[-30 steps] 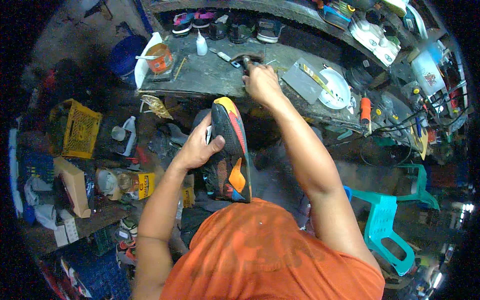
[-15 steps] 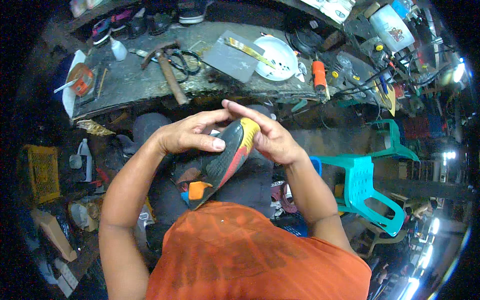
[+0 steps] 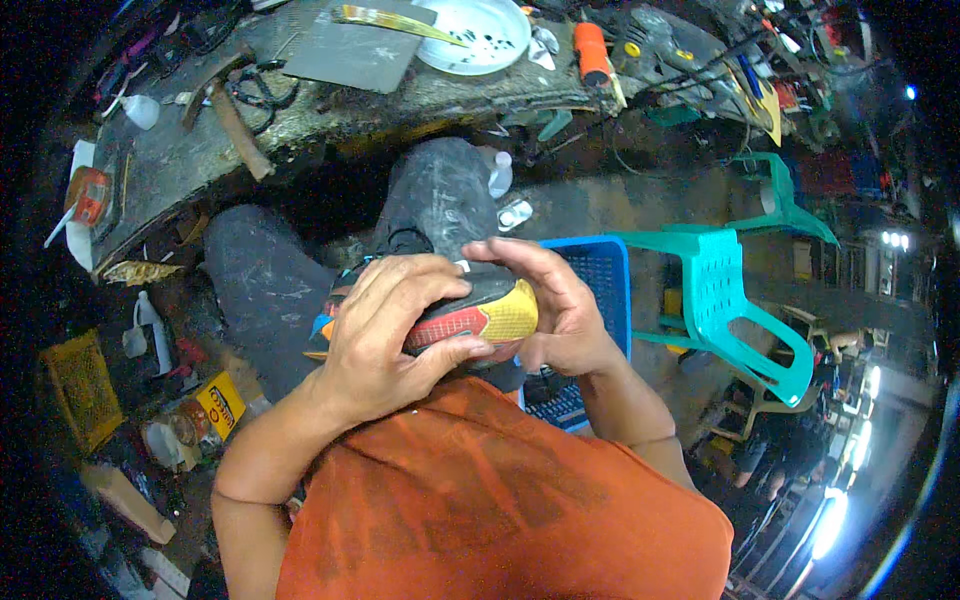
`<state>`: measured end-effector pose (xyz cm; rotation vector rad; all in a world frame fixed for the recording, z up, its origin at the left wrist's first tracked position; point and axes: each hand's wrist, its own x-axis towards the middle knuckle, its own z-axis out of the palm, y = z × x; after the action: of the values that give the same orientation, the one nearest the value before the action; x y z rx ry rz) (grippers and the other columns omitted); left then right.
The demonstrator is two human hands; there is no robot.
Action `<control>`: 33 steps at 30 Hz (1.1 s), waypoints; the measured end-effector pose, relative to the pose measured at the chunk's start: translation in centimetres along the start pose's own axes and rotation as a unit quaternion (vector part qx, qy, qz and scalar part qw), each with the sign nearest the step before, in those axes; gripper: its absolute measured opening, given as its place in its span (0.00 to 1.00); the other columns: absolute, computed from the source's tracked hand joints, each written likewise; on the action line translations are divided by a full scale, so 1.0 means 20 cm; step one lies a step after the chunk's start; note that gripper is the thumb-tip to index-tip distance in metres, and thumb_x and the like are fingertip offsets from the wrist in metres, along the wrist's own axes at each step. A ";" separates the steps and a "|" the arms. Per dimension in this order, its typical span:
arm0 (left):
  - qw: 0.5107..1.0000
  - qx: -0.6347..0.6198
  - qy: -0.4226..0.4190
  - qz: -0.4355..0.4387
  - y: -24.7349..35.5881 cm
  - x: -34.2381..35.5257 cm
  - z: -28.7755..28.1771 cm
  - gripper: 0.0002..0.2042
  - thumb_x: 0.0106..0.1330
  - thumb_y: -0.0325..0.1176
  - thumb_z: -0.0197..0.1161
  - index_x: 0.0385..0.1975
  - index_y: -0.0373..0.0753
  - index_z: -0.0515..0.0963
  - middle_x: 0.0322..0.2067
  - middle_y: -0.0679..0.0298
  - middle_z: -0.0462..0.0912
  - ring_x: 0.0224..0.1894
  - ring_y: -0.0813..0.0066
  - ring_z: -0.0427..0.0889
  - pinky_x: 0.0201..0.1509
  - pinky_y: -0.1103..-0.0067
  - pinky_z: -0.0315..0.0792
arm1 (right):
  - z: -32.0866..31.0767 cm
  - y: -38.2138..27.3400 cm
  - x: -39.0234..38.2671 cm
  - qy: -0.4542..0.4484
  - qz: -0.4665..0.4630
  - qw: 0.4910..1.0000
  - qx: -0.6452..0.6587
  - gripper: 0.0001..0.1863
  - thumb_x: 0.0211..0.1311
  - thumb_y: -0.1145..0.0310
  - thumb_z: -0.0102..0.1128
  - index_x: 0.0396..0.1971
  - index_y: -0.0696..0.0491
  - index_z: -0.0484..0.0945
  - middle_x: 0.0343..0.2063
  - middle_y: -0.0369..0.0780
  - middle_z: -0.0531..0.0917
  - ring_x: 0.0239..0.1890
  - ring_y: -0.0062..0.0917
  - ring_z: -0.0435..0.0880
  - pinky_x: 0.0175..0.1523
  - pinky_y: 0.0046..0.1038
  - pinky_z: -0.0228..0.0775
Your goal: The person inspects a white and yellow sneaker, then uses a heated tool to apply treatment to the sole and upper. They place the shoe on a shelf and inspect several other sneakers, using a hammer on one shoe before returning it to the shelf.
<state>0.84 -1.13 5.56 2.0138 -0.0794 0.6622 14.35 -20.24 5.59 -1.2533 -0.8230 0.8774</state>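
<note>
A shoe (image 3: 462,328) with a black sole and red and yellow textured sides lies on its side above my lap, its yellow end toward the right. My left hand (image 3: 380,325) is closed round its middle, fingers over the dark sole and thumb along the red side. Cupped about the yellow end is my right hand (image 3: 568,315), fingertips at the sole's edge and thumb lower down; its exact contact is partly hidden. Blue and orange parts of the shoe show left of my left hand.
Ahead runs a worn workbench (image 3: 330,130) with a hammer (image 3: 240,130), a white plate (image 3: 470,40), a grey sheet (image 3: 350,50), a brush (image 3: 400,22) and an orange bottle (image 3: 592,52). A blue basket (image 3: 600,290) stands right of my lap, beyond it a green plastic chair (image 3: 715,270).
The shoe has turned from slanting upright to lying more level, its yellow end now to the right. My left hand has shifted onto its side. The view has tilted toward my lap.
</note>
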 end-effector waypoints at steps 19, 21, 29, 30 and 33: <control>0.999 -0.011 -0.020 0.034 0.05 -0.06 -0.10 0.21 0.51 0.35 0.79 0.44 0.35 0.85 0.43 0.52 0.84 0.43 0.54 0.85 0.46 0.65 0.78 | 0.15 0.08 0.07 0.018 -0.183 0.980 -0.074 0.25 0.55 0.57 0.81 0.48 0.56 0.86 0.46 0.43 0.86 0.52 0.34 0.83 0.59 0.35 0.74; 0.999 -0.006 -0.020 0.036 0.07 -0.07 -0.10 0.20 0.50 0.34 0.79 0.43 0.34 0.85 0.43 0.52 0.84 0.43 0.54 0.85 0.46 0.65 0.78 | 0.18 0.06 0.06 0.031 -0.191 0.978 -0.080 0.21 0.56 0.61 0.80 0.46 0.55 0.86 0.45 0.43 0.86 0.51 0.35 0.84 0.58 0.36 0.75; 0.999 -0.002 -0.009 0.047 0.11 -0.13 -0.07 0.18 0.48 0.31 0.79 0.41 0.35 0.86 0.43 0.54 0.84 0.43 0.54 0.84 0.45 0.65 0.78 | 0.22 0.02 0.00 0.035 -0.195 0.975 -0.099 0.12 0.57 0.70 0.77 0.40 0.55 0.86 0.42 0.44 0.87 0.48 0.37 0.86 0.55 0.38 0.78; 0.999 -0.006 -0.009 0.049 0.12 -0.14 -0.07 0.18 0.48 0.31 0.79 0.41 0.35 0.86 0.43 0.54 0.84 0.43 0.55 0.84 0.45 0.66 0.78 | 0.23 0.02 -0.01 0.042 -0.201 0.974 -0.094 0.12 0.57 0.70 0.77 0.39 0.55 0.86 0.41 0.44 0.87 0.48 0.37 0.86 0.55 0.38 0.78; 0.999 -0.011 -0.010 0.052 0.12 -0.15 -0.06 0.18 0.48 0.30 0.79 0.41 0.36 0.87 0.43 0.55 0.85 0.43 0.56 0.84 0.45 0.67 0.78 | 0.25 0.03 -0.03 0.054 -0.198 0.975 -0.080 0.09 0.57 0.72 0.76 0.38 0.55 0.86 0.41 0.44 0.87 0.46 0.37 0.87 0.54 0.39 0.78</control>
<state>-2.98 -2.01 6.56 2.0051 -0.2049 0.7033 9.57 -18.67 5.71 -1.2072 -1.0281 0.4244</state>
